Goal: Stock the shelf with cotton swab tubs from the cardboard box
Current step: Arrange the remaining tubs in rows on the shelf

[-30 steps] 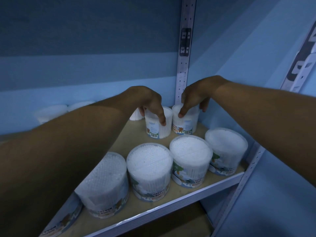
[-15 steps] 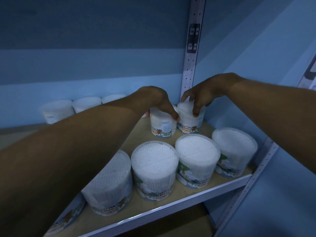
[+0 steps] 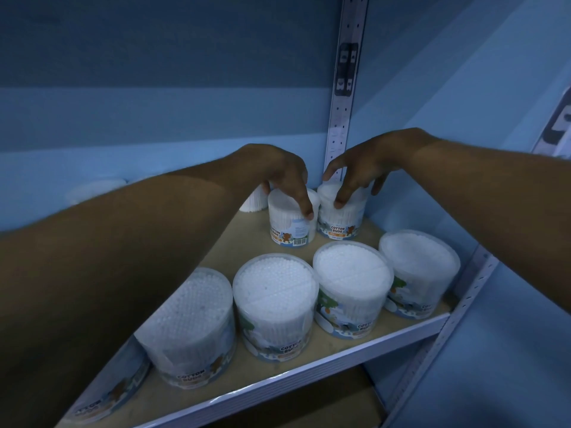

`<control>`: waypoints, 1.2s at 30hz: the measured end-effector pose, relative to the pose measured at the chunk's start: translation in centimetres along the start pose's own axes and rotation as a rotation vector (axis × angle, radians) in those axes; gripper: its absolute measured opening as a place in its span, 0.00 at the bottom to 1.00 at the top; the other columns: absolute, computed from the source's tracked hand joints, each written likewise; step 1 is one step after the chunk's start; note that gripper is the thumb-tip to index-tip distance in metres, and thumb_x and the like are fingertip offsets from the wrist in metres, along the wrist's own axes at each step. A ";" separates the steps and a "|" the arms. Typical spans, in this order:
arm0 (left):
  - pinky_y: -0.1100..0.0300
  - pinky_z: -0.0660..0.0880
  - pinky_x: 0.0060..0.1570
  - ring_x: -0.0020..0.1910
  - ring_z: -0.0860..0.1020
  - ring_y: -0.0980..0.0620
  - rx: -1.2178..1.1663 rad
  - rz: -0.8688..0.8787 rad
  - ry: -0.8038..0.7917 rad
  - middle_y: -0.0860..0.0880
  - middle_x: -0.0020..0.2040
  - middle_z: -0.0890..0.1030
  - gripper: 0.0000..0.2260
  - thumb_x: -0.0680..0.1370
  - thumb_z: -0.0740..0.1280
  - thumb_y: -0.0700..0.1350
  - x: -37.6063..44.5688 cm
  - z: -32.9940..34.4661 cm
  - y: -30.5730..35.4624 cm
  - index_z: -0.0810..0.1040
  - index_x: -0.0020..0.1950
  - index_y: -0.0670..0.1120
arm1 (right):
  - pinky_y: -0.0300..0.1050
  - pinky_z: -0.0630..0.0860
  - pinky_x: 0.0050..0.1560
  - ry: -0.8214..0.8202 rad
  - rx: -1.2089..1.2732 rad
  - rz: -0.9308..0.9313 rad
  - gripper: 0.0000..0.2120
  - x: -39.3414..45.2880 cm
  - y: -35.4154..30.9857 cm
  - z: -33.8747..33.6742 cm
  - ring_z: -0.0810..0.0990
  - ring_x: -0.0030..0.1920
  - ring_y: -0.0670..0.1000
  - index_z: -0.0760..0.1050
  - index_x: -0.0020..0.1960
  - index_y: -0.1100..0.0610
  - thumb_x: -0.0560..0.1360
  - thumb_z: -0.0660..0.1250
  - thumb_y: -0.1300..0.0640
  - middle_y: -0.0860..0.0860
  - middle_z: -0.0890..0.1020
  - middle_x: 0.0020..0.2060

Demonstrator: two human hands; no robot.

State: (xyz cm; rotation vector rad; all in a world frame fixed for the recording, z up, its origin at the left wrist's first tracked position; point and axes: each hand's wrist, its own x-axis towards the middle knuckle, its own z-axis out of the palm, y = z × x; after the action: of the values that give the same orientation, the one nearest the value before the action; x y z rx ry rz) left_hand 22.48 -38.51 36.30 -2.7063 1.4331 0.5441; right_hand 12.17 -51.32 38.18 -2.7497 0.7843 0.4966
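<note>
A blue wall (image 3: 154,118) fills the upper frame, with a perforated metal upright (image 3: 343,97) standing right of centre. Below it a wooden shelf (image 3: 312,359) with a pale front edge runs from lower left up to the right.

Four big tubs (image 3: 276,304) of cotton swabs stand in a row along the front of the shelf, their clear lids showing packed white tips. The labels read "COTTON BUDS", with a cartoon bear on some. A fifth label shows partly at the lower left corner, under the forearm.

Behind them, near frame centre, stand two small tubs, side by side and touching or nearly so. The left tub (image 3: 292,225) bears "COTTON BUDS" sideways, a bear and a barcode. The right tub (image 3: 340,222) reads "COTTON BUDS" head-on.

The left hand (image 3: 278,171) reaches over the left tub, fingers (image 3: 306,208) curled down its top and side, grasping it. The right hand (image 3: 367,165) grips the right tub from above, thumb on its front.

More white tubs (image 3: 95,189) sit blurred at the far left rear.
</note>
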 end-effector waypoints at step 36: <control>0.52 0.83 0.40 0.53 0.78 0.40 -0.077 -0.123 0.024 0.45 0.66 0.71 0.42 0.63 0.78 0.65 -0.6 0.7 0.6 0.71 0.71 0.46 | 0.51 0.82 0.56 0.006 -0.001 -0.068 0.32 0.8 0.6 0.8 0.76 0.62 0.58 0.70 0.67 0.38 0.68 0.80 0.52 0.52 0.74 0.64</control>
State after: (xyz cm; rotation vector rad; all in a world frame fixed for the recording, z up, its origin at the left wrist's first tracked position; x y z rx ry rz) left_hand 21.43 -38.23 35.95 -2.8463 1.2653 0.5722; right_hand 12.27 -51.87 37.05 -2.7697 0.6900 0.4752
